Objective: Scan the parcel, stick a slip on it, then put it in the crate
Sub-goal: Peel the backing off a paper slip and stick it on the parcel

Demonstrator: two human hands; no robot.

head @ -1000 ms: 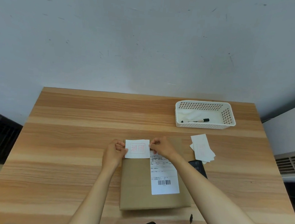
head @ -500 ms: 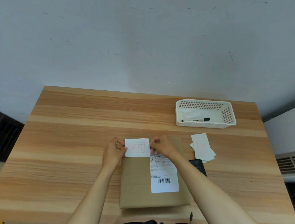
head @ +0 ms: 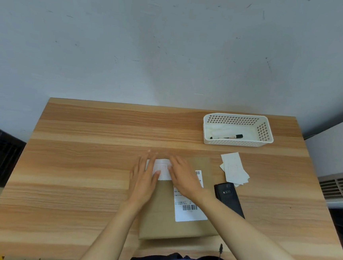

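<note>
A flat brown parcel (head: pixel 161 216) lies on the wooden table (head: pixel 80 163) in front of me, with a white shipping label (head: pixel 190 213) on its right half. A small white slip (head: pixel 163 169) sits at the parcel's far left corner. My left hand (head: pixel 143 179) lies flat on the slip's left side, fingers straight. My right hand (head: pixel 183 176) presses flat on its right side, partly covering the label. A black scanner (head: pixel 228 198) lies on the table just right of the parcel.
A white perforated basket (head: pixel 268 136) holding a black-capped marker (head: pixel 227 136) stands at the back right. A small pile of loose slips (head: pixel 234 170) lies between basket and scanner. A grey wall rises behind the table.
Both hands pinched the slip by its edges above the parcel before. Now the slip lies on the parcel and both hands are flattened over it.
</note>
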